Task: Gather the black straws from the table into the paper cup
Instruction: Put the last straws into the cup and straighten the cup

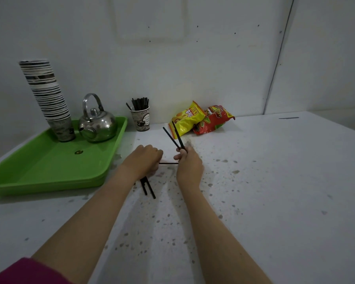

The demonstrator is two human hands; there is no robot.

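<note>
Left hand [145, 158] lies knuckles-up on the speckled white table [275, 181], fingers curled down over a small bundle of black straws [148, 188]; two ends, possibly three, stick out toward the near side beneath the wrist. Far left: one green tray [39, 171] carrying one tall leaning stack of paper cups [47, 95] and one steel kettle [97, 124]. Just right of the tray, against the far wall, one printed paper cup [141, 119] stands upright, already packed with a cluster of black straws [139, 103], too many and too close to count. Between the two hands a single straw [168, 163] lies flat on the table, running left-right, its ends meeting or passing under both hands. Right hand [188, 162] pinches two straws [173, 136] between its fingertips; they rise tilted toward the far left, spread in a narrow V. Far right of the cup, two snack packets: one yellow [188, 119], one red [213, 119], touching, the yellow overlapping the red. One magenta sleeve [19, 271] at the near-left corner.
</note>
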